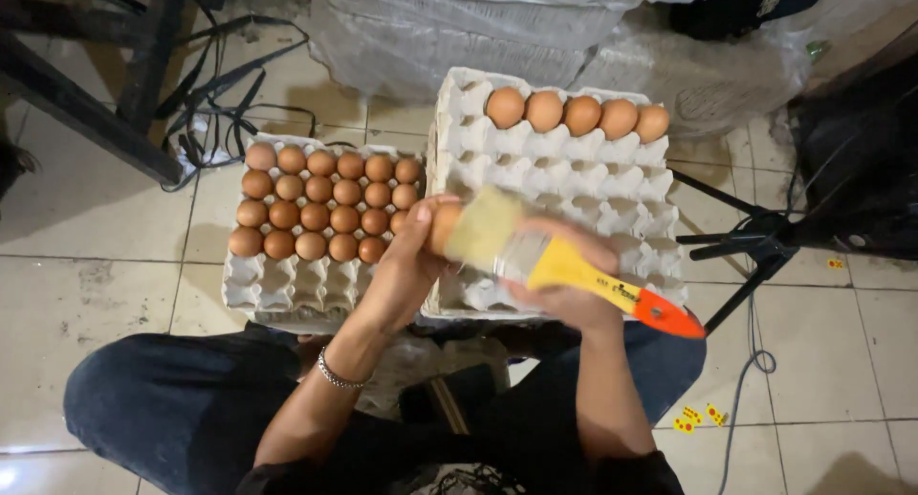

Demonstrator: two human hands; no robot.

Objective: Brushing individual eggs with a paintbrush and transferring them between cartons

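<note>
Your left hand (pixel 406 261) has its fingers curled tight around one brown egg (pixel 442 229), and your right hand (pixel 564 289) is gripping the yellow-handled paintbrush (pixel 555 261), bristles right on the egg. All of it hovers over the near edge of the right tray (pixel 574 184). Progress-wise I'd guess you're early on or nearly done, can't tell which: that tray only has five eggs (pixel 579 114) along its far row, while the left tray (pixel 287 285) beside it holds about four rows (pixel 325 203). Beyond the right tray there are plastic-wrapped bundles (pixel 459 26); a black stand (pixel 746 246) sits to its right, so watch your elbow.
</note>
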